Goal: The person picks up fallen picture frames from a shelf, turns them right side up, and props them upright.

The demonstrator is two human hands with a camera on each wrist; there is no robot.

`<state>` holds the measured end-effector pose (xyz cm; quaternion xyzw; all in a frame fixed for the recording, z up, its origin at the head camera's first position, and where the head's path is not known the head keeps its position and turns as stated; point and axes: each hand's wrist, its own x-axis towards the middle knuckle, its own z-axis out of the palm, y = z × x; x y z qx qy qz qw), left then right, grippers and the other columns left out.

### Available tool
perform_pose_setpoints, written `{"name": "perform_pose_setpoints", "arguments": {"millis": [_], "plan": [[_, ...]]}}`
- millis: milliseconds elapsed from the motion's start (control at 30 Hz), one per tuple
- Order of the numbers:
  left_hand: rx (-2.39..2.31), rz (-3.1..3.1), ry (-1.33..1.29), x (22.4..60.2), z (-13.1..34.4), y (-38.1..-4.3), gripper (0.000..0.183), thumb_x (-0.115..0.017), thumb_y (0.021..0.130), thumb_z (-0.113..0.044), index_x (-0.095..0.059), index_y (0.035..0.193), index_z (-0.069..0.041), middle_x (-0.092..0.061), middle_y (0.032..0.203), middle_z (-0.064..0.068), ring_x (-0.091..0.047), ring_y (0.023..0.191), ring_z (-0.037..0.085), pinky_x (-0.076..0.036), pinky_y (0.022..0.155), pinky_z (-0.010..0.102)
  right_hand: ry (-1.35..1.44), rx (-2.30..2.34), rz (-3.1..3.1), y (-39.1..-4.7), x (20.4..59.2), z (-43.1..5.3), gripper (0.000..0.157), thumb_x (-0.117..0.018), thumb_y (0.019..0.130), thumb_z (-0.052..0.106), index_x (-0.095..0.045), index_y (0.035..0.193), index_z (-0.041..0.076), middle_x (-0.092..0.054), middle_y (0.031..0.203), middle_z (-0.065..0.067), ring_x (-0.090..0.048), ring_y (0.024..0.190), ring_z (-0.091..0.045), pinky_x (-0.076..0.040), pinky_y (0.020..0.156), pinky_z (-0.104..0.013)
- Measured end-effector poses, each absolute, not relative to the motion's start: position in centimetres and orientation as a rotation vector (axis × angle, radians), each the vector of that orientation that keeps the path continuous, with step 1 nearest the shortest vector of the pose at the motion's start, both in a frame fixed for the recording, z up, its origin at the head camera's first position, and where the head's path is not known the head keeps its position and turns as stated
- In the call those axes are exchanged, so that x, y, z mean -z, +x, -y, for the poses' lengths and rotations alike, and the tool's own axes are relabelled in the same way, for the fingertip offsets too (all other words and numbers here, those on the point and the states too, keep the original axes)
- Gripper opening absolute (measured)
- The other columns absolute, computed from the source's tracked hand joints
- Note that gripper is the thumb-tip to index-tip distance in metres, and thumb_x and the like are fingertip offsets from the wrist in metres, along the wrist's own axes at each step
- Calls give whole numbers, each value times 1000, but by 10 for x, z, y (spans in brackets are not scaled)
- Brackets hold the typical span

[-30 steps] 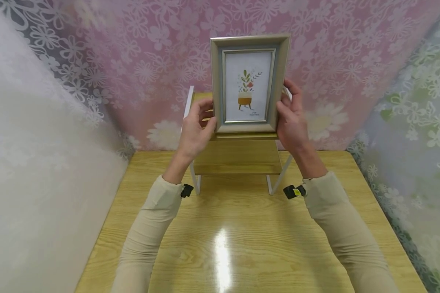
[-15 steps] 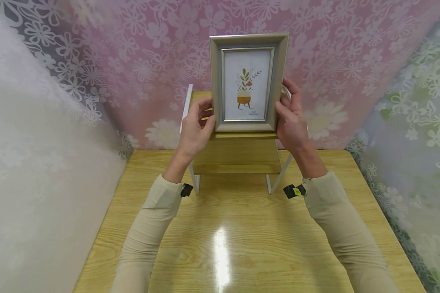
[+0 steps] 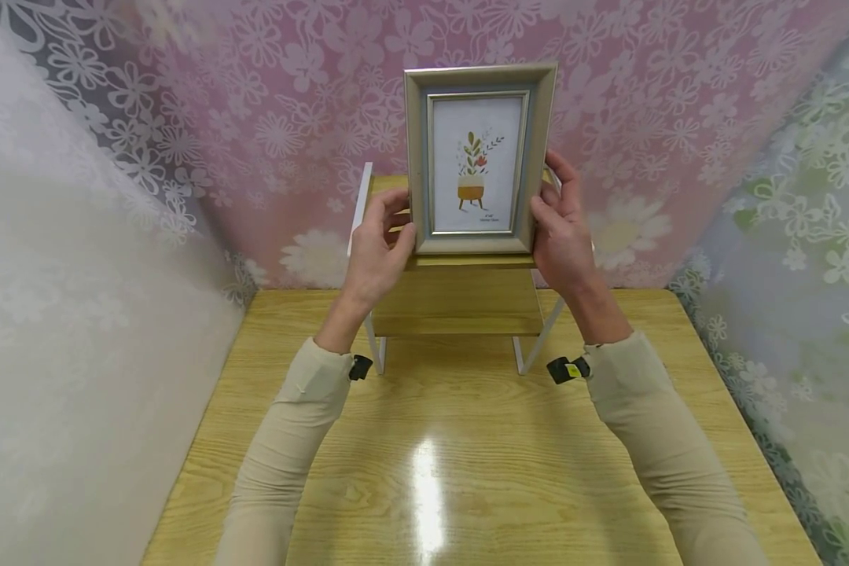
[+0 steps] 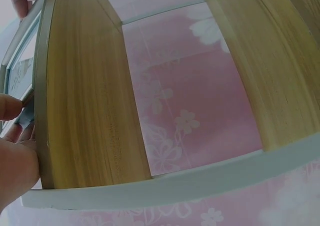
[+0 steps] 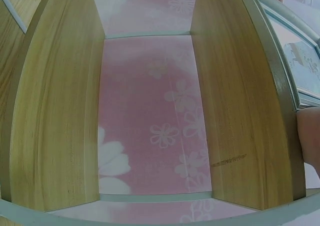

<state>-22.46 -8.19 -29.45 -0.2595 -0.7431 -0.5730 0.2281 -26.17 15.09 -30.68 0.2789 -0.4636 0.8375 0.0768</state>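
A picture frame [image 3: 541, 134], silvery beige with a print of a potted plant, stands upright at the top board of a small two-tier shelf [image 3: 460, 303]. My left hand [image 3: 378, 251] holds its lower left edge, thumb in front and fingers at the side. On the opposite edge, my right hand [image 3: 564, 228] grips it between thumb and curled fingers. In the left wrist view, the frame [image 4: 24, 55] sits close over the upper board, with the left hand [image 4: 15, 161] at its corner. The right wrist view shows part of the right hand [image 5: 310, 136] beside the frame [image 5: 290, 35].
The shelf has white metal side legs [image 3: 378, 354] and stands on a wooden table [image 3: 354, 472] near the back. Flowered pink wallpaper [image 3: 283, 141] rises behind it. A pale wall [image 3: 99, 314] borders the left side, and a flowered panel [image 3: 806, 236] the right.
The whole view shifts very slightly at first. Both hands keep their hold on the picture frame, which stays in the same place over the shelf.
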Motion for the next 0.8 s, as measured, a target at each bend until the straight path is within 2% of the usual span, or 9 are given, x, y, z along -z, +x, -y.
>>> {"name": "perform_pose_setpoints", "arguments": {"millis": [200,433,633,800], "plan": [[1585,2050,-709,294,81,-224,36,-49,89,12,-43,124,12,-56,119,27,-61,100,37,-52,80,47,817,-2491,1426,-262,308,-152,45,-33,99,-3,-36,139,18,-50,124,-13,-49,114,-24,-45,87,-34],[1566,2072,-702,297,81,-227,38,-48,89,12,-44,127,11,-55,123,26,-61,103,36,-52,82,44,822,-2455,1484,-260,307,-155,46,-36,99,-1,-33,141,17,-44,128,-15,-44,116,-24,-43,90,-34],[1538,2093,-659,315,86,-243,42,-48,92,7,-45,133,4,-50,134,17,-57,113,28,-50,90,38,824,-2357,1611,-255,306,-159,49,-36,98,-3,-28,144,13,-37,136,-14,-39,121,-23,-41,94,-30],[1390,2103,-636,317,91,-239,43,-48,91,2,-46,134,3,-50,135,14,-53,119,23,-47,94,34,823,-2245,1753,-248,305,-165,56,-38,98,-3,-19,148,11,-31,142,-14,-33,130,-27,-40,98,-27]]}}
